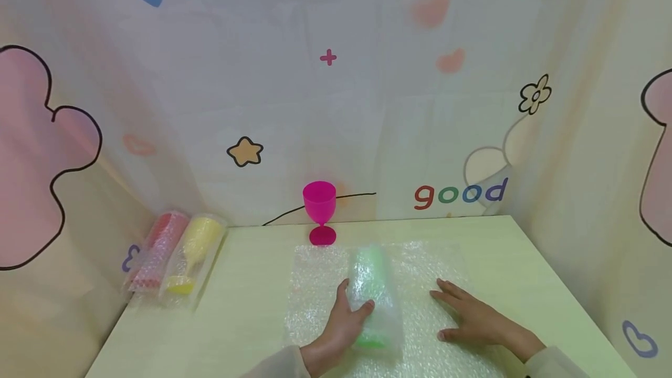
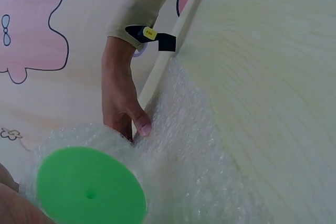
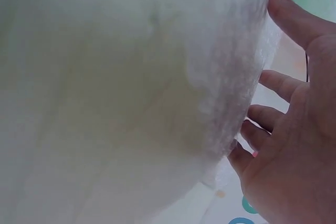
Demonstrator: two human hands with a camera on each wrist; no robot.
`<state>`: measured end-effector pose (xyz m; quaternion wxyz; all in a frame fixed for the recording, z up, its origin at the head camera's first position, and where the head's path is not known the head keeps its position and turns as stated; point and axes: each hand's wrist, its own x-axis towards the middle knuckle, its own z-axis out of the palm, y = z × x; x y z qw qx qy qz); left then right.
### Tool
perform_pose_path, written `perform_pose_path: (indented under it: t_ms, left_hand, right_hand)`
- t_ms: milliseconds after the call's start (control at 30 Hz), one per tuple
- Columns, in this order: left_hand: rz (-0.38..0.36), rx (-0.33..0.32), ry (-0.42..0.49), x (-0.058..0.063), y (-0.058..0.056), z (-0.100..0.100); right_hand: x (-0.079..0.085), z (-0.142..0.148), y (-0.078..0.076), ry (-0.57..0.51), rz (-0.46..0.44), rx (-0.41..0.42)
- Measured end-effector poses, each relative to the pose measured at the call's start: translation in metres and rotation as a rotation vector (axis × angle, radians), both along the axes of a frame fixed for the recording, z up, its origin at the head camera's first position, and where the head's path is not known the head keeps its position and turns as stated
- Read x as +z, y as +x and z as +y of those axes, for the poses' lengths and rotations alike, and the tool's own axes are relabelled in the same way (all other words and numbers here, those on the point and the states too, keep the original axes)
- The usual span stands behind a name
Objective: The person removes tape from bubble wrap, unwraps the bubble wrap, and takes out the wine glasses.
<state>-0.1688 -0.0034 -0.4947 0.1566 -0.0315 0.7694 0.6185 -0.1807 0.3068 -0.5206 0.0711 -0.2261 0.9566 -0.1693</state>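
Observation:
My left hand (image 1: 341, 322) grips a green goblet (image 1: 370, 293) rolled in bubble wrap, thumb across its top and fingers along its left side. In the left wrist view the round green foot (image 2: 89, 187) of the goblet shows at the open end of the roll. Beneath lies a flat bubble wrap sheet (image 1: 315, 284), spread on the table. To the right, my right hand (image 1: 472, 317) is over the sheet with fingers spread. The right wrist view shows its fingertips (image 3: 270, 82) against the bubble wrap (image 3: 231, 77).
A pink goblet (image 1: 319, 203) stands upright behind the sheet near the table's back edge. At the left edge lie two wrapped goblets, a red one (image 1: 160, 249) and a yellow one (image 1: 194, 249). A printed curtain (image 1: 273, 86) hangs around the pale table (image 1: 247, 319).

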Motion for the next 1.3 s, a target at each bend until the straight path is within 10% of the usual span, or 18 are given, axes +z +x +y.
perform_pose_path:
  t_ms: [300,533,867,1300]
  left_hand:
    - [-0.091,-0.011,0.018,-0.004,0.001,0.004]
    - [-0.082,-0.036,0.075,-0.003,0.002,0.005]
    - [-0.059,-0.136,0.122,-0.002,0.004,0.000]
    - [0.087,-0.332,0.041,-0.007,0.004,-0.009]
  right_hand:
    - [0.009,-0.008,-0.001,0.049,-0.074,-0.036]
    - [0.022,-0.020,0.004,0.100,0.120,-0.037]
    - [0.049,-0.072,0.023,-0.088,0.260,-0.106]
    - [0.060,-0.109,0.026,-0.285,0.177,-0.179]
